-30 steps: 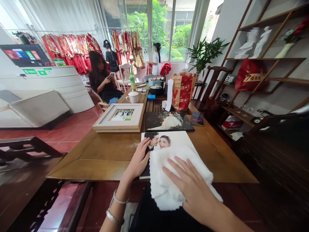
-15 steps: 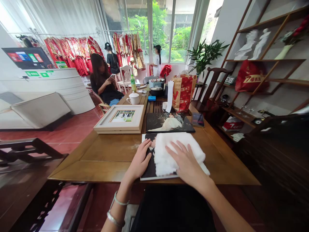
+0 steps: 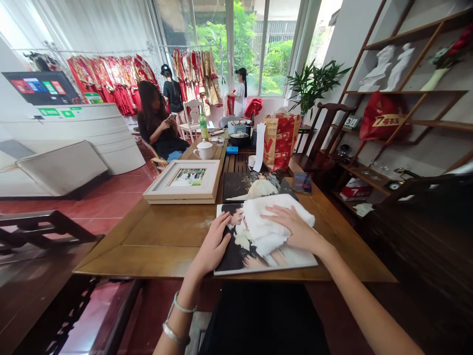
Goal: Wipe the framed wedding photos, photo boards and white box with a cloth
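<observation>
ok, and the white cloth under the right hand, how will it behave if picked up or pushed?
The white cloth looks floppy: it's rumpled under the right hand, so it would likely sag when lifted. Its fluffy surface suggests it's light. Pushed, it may bunch or slide across the smooth-looking photo panel.

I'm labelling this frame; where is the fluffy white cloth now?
In the head view, the fluffy white cloth is under the right hand, on the right part of the flat rectangular couple portrait, near the black rectangular photo panel.
</observation>
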Tool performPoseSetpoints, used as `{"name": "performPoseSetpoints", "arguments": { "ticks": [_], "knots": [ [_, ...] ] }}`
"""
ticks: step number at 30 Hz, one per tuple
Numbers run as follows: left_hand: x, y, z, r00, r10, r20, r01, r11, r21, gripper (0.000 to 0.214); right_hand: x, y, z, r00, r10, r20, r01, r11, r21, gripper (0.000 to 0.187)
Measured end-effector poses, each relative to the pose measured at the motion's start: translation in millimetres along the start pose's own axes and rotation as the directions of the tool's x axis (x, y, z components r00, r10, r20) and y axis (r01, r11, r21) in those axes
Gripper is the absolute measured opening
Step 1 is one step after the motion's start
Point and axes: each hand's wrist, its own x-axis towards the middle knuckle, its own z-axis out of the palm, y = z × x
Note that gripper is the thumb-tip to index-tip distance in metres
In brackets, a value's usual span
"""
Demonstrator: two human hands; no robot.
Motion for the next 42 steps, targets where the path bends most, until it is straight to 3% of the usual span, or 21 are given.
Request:
{"name": "performPoseSetpoints", "arguments": {
  "ticks": [4, 8, 11, 17, 20, 23, 30, 33, 37, 42],
  "knots": [
    [0, -1, 0.0, 1.000, 0.009, -0.002, -0.009, 1.000, -0.005, 0.045, 30, 20, -2, 0.998, 0.040, -0.039, -0.039, 0.999, 0.026, 0.085],
    [0, -1, -0.2, 1.000, 0.000, 0.012, 0.001, 1.000, -0.003, 0.045, 23, 21, 5, 0.995, 0.064, -0.079, -0.065, 0.998, -0.011, 0.087],
    [0, 1, -0.5, 1.000, -0.012, 0.016, 0.012, 1.000, -0.001, 0.045, -7, 10, 15, 0.992, 0.064, -0.107, -0.071, 0.996, -0.058, 0.091],
    [0, 2, -0.1, 1.000, -0.013, 0.006, 0.013, 1.000, -0.010, 0.045, -93, -25, 34, 0.994, 0.030, -0.107, -0.043, 0.992, -0.119, 0.095],
    [0, 3, 0.4, 1.000, 0.002, -0.006, -0.002, 1.000, -0.013, 0.045, -111, -31, 31, 0.999, 0.018, -0.050, -0.023, 0.994, -0.103, 0.089],
    [0, 2, 0.3, 1.000, 0.009, -0.007, -0.009, 1.000, -0.012, 0.045, -96, -23, 22, 1.000, 0.015, 0.001, -0.015, 0.997, -0.069, 0.086],
    [0, 0, -0.3, 1.000, 0.009, 0.011, -0.008, 1.000, -0.020, 0.045, 2, 21, 5, 0.992, 0.120, -0.039, -0.121, 0.992, -0.031, 0.085],
    [1, 0, -0.6, 1.000, 0.010, 0.008, -0.010, 1.000, -0.021, 0.045, 29, 28, 1, 0.984, 0.166, -0.057, -0.168, 0.985, -0.030, 0.079],
    [1, 1, -1.2, 1.000, -0.015, 0.012, 0.015, 0.999, -0.029, 0.045, 23, 17, 4, 0.977, 0.193, -0.090, -0.199, 0.979, -0.055, 0.082],
    [0, 5, -2.4, 0.999, -0.024, 0.040, 0.026, 0.998, -0.051, 0.046, -39, -8, 21, 0.981, 0.132, -0.141, -0.153, 0.976, -0.157, 0.096]
  ]
}}
